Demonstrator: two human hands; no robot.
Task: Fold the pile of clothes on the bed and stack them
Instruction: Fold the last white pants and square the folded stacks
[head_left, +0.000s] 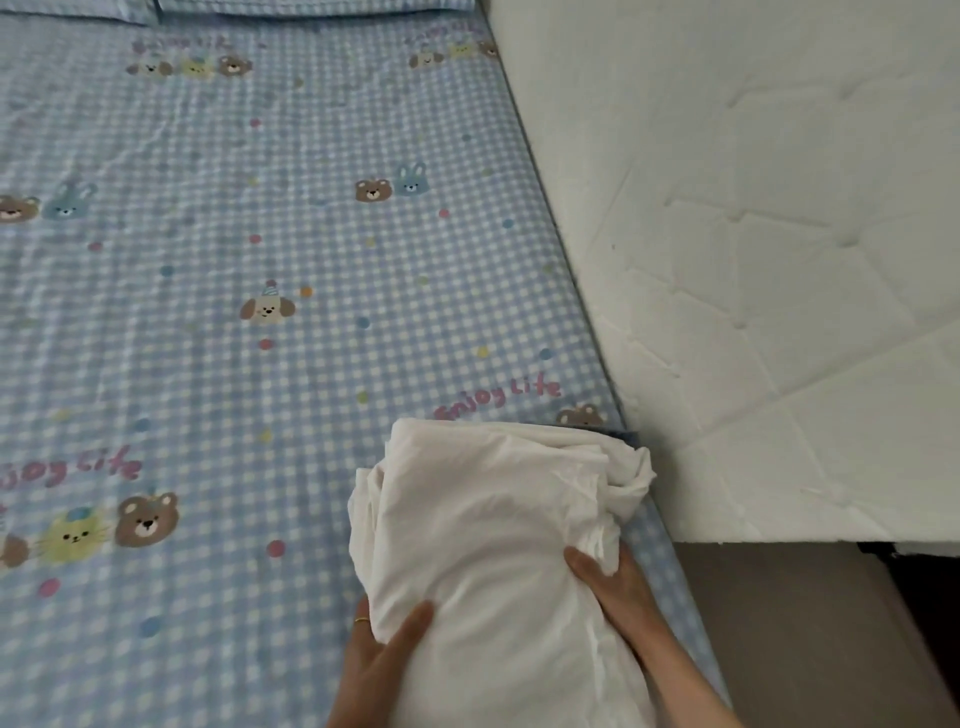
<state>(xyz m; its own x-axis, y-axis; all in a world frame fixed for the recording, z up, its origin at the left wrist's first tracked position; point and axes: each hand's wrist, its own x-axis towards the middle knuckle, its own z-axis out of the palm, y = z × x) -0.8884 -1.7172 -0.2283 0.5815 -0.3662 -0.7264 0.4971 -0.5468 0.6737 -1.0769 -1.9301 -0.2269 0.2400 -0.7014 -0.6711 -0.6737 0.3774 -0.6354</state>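
Observation:
A folded white garment (493, 519) lies at the near right corner of the bed (208, 312), above a sliver of dark blue cloth (626, 435) that peeks out at its far right edge. My left hand (379, 654) holds the garment's near left side, thumb on top and fingers under the cloth. My right hand (613, 582) grips its near right side, where the cloth bunches over the fingers. The lower end of the garment runs out of view at the bottom.
The bed carries a blue checked sheet with cartoon animal prints. Pillows (311, 6) lie at the far end. A white quilted mattress (779, 260) leans along the bed's right edge. Brown floor (779, 623) shows at the lower right.

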